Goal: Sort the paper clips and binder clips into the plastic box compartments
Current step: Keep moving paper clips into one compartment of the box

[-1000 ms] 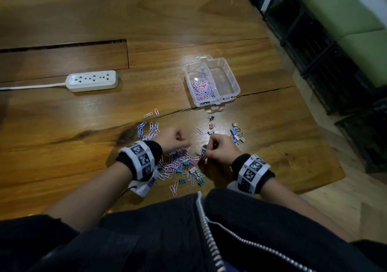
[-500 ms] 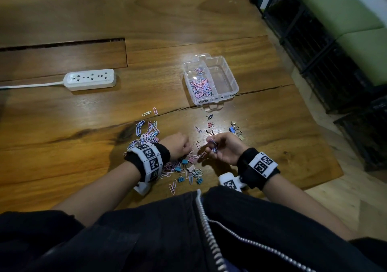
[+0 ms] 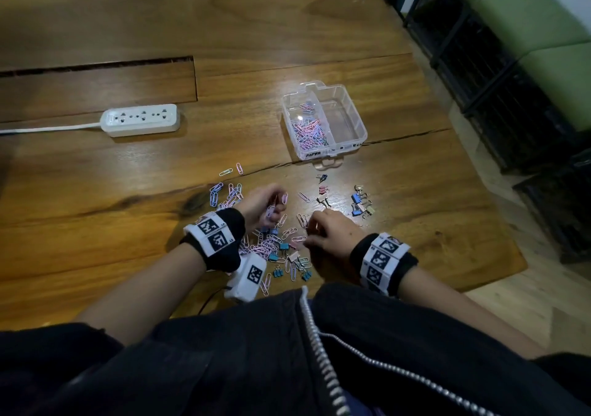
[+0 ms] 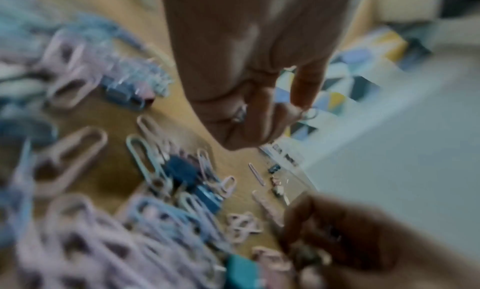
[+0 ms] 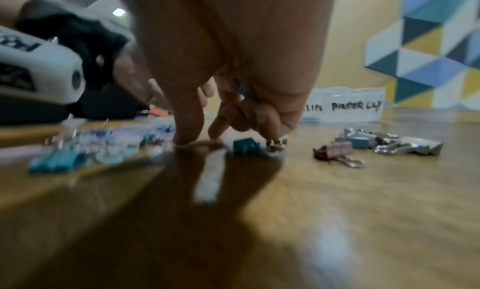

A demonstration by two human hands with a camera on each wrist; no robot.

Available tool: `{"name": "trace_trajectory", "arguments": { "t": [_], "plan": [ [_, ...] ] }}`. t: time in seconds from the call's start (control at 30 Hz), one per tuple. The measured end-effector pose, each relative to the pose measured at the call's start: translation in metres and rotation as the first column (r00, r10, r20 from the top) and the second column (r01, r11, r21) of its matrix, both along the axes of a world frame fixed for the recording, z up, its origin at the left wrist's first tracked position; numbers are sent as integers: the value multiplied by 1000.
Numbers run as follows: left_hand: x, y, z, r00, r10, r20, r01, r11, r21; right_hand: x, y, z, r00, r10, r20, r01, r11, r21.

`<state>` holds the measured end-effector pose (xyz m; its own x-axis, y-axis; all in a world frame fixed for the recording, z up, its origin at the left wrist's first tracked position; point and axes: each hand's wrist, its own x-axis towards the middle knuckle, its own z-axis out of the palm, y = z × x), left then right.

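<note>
A clear plastic box (image 3: 361, 118) stands beyond my hands; its left compartment holds paper clips (image 3: 308, 129) and its right one is bare. A mixed pile of pink, purple and blue paper clips and blue binder clips (image 3: 271, 244) lies between my wrists. My left hand (image 3: 276, 206) is curled round several paper clips just above the pile; it is blurred in the left wrist view (image 4: 259, 117). My right hand (image 3: 308, 236) keeps small clips in its curled fingers while thumb and forefinger (image 5: 207, 137) pinch at a clip on the table.
A small group of binder clips (image 3: 359, 204) lies right of my hands, also seen low in the right wrist view (image 5: 376, 143). A white power strip (image 3: 140, 119) sits far left. The table edge (image 3: 499, 223) runs close on the right, beside a black rack (image 3: 499, 89).
My right hand has turned back down and reached left onto the pile. My left hand has risen slightly with its paper clips.
</note>
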<state>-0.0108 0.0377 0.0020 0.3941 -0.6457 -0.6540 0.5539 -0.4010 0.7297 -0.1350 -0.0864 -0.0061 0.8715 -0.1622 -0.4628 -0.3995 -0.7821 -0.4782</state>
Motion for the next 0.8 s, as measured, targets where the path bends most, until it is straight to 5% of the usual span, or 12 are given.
{"name": "trace_trajectory", "arguments": {
  "t": [0.07,0.13,0.27,0.37,0.43,0.5,0.57,0.63,0.7,0.8],
  "plan": [
    [-3,-2,-3,878,-268,396,184,954,238,-2,0,-4,999,38,12,-38,998,-55],
    [-5,-2,-6,603,-512,611,289,855,432,-2,0,-5,998,59,12,-58,995,-83],
    [-9,1,-11,358,-693,626,337,721,605,-1,0,-3,999,46,-12,-47,997,-63],
    [-14,0,-13,123,-775,620,249,629,737,-1,-4,1,989,-147,7,145,982,123],
    [-18,-2,-15,78,-793,604,218,605,766,1,-8,4,925,-379,-22,357,848,393],
    [-20,-3,-17,78,-792,606,215,607,765,4,-11,9,829,-545,-125,484,588,648],
    [-22,-6,-18,74,-791,607,225,607,762,8,-12,14,750,-606,-265,549,347,760],
    [-27,-7,-20,27,-795,605,231,594,771,12,-13,17,693,-614,-378,603,205,771],
    [-31,-8,-21,-21,-818,575,241,554,797,15,-13,16,684,-597,-419,632,199,749],
    [-32,-7,-20,-2,-839,544,275,522,807,19,-9,8,794,-553,-253,581,569,582]
  ]
}}
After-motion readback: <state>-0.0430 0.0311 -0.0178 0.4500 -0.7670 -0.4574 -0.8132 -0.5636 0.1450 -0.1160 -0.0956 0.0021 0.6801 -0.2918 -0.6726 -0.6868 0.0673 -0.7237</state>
